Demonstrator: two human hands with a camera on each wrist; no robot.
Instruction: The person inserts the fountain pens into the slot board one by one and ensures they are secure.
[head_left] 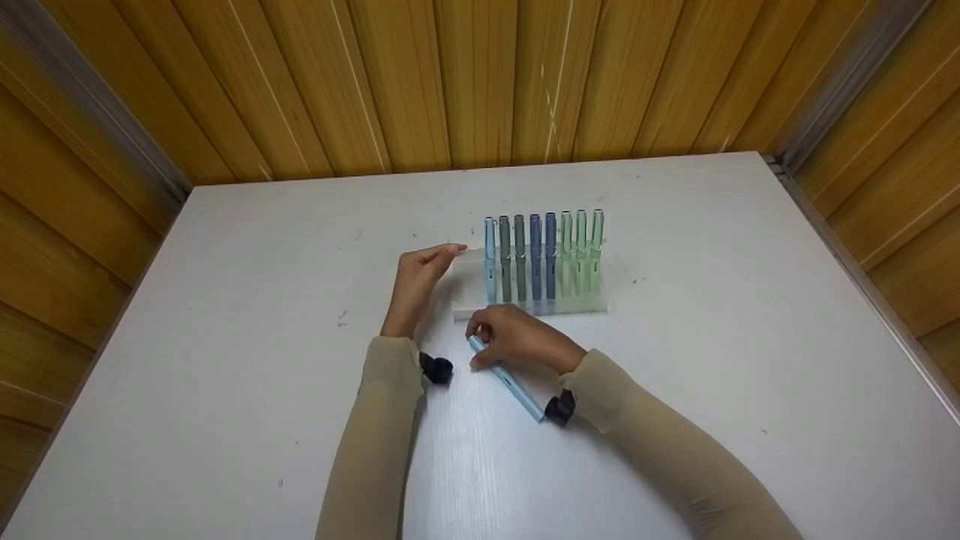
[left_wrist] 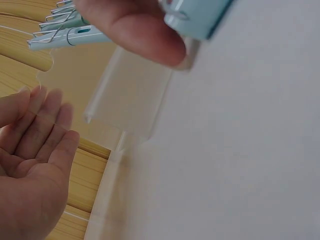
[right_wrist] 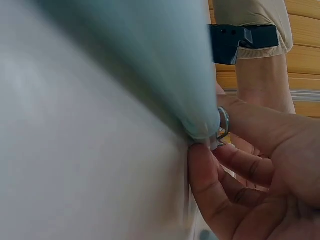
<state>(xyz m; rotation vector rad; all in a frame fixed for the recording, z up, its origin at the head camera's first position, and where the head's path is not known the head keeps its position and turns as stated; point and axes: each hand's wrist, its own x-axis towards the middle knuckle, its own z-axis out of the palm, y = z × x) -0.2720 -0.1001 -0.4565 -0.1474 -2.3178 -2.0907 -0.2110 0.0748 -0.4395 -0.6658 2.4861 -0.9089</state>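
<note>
A clear pen stand stands on the table with a row of capped pens upright in it. My left hand pinches the stand's left edge; in the left wrist view its fingers lie behind the transparent panel. In front of the stand, my right hand holds a light blue pen by its upper end, thumb and fingers around it. That pen slants over the table, its other end toward the right wrist. Seen from the right wrist, the pen looms large and its metal clip shows by the fingers.
From left to right the stand holds one light blue pen, two dark green pens, two dark blue pens and three pale green pens. The white table meets wood-patterned walls at its back and sides.
</note>
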